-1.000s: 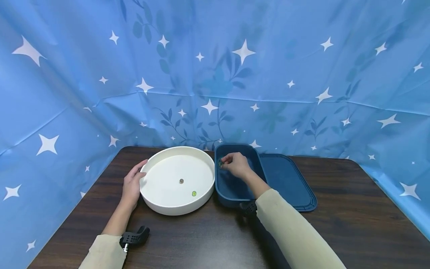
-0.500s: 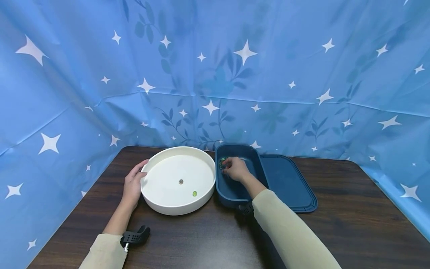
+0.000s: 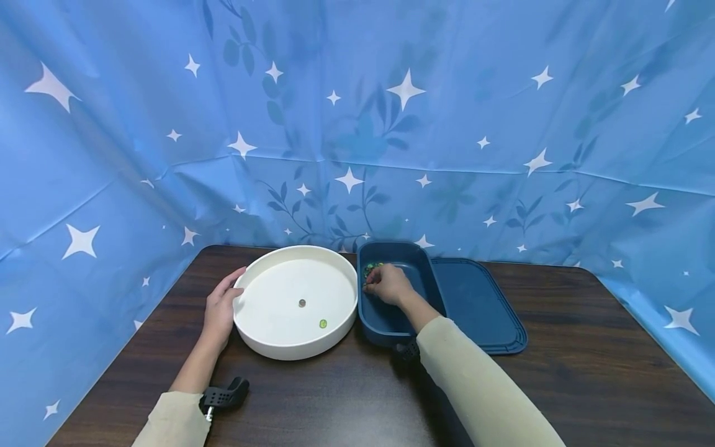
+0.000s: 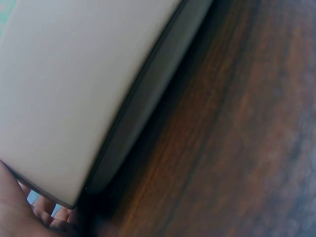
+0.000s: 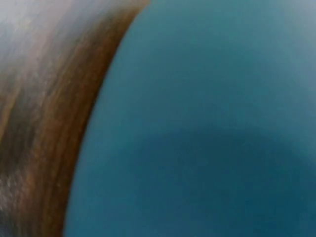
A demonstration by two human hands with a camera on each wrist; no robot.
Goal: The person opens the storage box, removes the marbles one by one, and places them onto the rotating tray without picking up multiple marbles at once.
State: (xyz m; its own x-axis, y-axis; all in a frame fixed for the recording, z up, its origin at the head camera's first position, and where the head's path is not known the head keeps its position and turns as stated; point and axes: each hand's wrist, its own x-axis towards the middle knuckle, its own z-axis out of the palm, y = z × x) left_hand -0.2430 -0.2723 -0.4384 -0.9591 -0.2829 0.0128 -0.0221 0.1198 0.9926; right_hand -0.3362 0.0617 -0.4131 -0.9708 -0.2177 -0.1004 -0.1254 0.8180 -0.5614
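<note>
In the head view my left hand grips the left wall of a round white tray, thumb over the rim; thumb and fingertips also show in the left wrist view. Two small round pieces lie in the tray: a brownish one and a green one. My right hand is inside a deep blue container, fingertips together near its left wall. They seem to pinch a small brownish piece, mostly hidden. Several small green pieces lie just beyond the fingers. The right wrist view shows only the container's outside and table.
A flat blue lid lies against the container's right side. Tray and container stand side by side on a dark wooden table. Behind them hangs a blue curtain with white stars.
My right hand has let go of green pieces at the container's far left, drawn back slightly, and its fingertips have come together again. The left hand and the tray have not moved.
</note>
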